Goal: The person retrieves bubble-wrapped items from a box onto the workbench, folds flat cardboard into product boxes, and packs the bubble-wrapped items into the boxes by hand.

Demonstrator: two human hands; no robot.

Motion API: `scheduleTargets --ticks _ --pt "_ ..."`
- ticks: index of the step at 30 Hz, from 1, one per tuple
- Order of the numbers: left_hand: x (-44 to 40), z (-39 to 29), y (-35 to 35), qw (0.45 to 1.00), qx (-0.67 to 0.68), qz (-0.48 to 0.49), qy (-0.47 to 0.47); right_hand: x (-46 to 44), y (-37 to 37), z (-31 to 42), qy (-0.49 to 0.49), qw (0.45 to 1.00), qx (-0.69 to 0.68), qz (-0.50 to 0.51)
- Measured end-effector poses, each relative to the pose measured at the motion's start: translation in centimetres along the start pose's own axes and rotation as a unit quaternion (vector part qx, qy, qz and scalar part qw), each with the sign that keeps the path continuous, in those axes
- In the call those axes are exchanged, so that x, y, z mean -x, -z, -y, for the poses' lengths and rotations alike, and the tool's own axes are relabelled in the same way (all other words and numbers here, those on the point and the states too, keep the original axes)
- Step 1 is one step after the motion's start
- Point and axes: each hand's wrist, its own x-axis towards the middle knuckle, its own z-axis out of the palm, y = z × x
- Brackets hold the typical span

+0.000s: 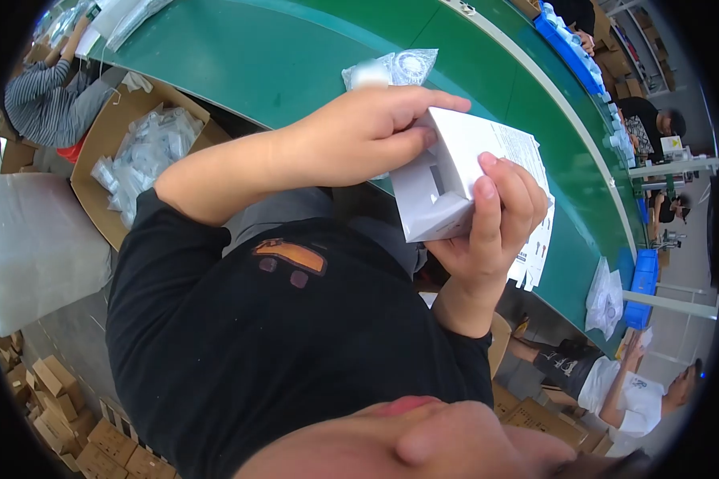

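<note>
A small white carton [475, 148] is held tilted above the near edge of the green table, with a cut-out opening in the side facing me. My right hand [507, 211] wraps round its lower right part, fingers bent over the near face and thumb underneath. My left hand [375, 128] pinches the upper left edge, with the index finger stretched along the top and the thumb at the opening. White printed flat sheets or cartons [535, 255] lie behind and below the carton, partly hidden. Just beyond my left hand rests a clear plastic bag [411, 68] with a coiled white item.
A cardboard box [96, 172] of bagged parts stands at left beside a plastic-wrapped stack [44, 247]. Another clear bag [605, 299] lies near the table's right end, by blue bins [641, 287]. Several co-workers surround the green table [232, 56]. Brown cartons [60, 391] lie lower left.
</note>
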Motion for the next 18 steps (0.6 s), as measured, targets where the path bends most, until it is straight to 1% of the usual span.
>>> scheduleTargets --ticks 2,3,5,6,8,9,10,11,13,14,15,17,18 --pt "0.1 -0.5 0.1 0.997 -0.075 0.019 0.002 0.2 -0.4 -0.2 0.0 1.0 0.0 -0.023" --pt "0.1 -0.1 0.0 0.997 -0.075 0.019 0.002 0.3 -0.6 -0.4 -0.001 1.0 0.001 -0.031" --pt "0.2 0.8 -0.3 0.992 -0.083 -0.018 -0.094 0.4 -0.7 -1.0 -0.013 0.998 -0.036 -0.05" --pt "0.2 0.7 -0.1 0.992 -0.083 -0.016 -0.097 0.4 -0.6 -1.2 -0.013 0.998 -0.033 -0.052" --pt "0.4 0.4 0.4 0.961 -0.16 -0.04 -0.224 0.4 -0.5 -1.5 -0.028 0.996 -0.038 -0.073" --pt "0.2 0.9 0.6 0.95 -0.154 -0.02 -0.272 1.3 -0.3 -1.6 -0.077 0.989 -0.107 -0.072" --pt "-0.2 1.7 0.5 0.936 -0.147 0.001 -0.321 1.9 -0.8 -1.5 -0.113 0.966 -0.22 -0.078" --pt "-0.4 2.7 -0.4 0.943 -0.125 -0.005 -0.31 2.5 -1.4 -1.4 -0.148 0.928 -0.329 -0.092" --pt "-1.2 3.3 -1.4 0.938 -0.105 -0.01 -0.33 2.2 -2.1 -1.2 -0.082 0.919 -0.379 -0.067" --pt "-1.6 3.6 -1.8 0.935 -0.095 -0.012 -0.341 2.1 -2.2 -1.1 -0.049 0.926 -0.366 -0.072" --pt "-2.4 4.4 -1.3 0.909 -0.06 0.006 -0.413 2.0 -2.4 -0.9 -0.016 0.932 -0.354 -0.078" --pt "-2.7 4.8 -0.2 0.872 -0.022 0.034 -0.488 1.1 -0.5 -2.8 -0.013 0.928 -0.366 -0.061" --pt "-1.6 4.4 -0.1 0.887 0.135 -0.028 -0.441 1.1 -0.3 -3.1 -0.062 0.917 -0.377 -0.111"
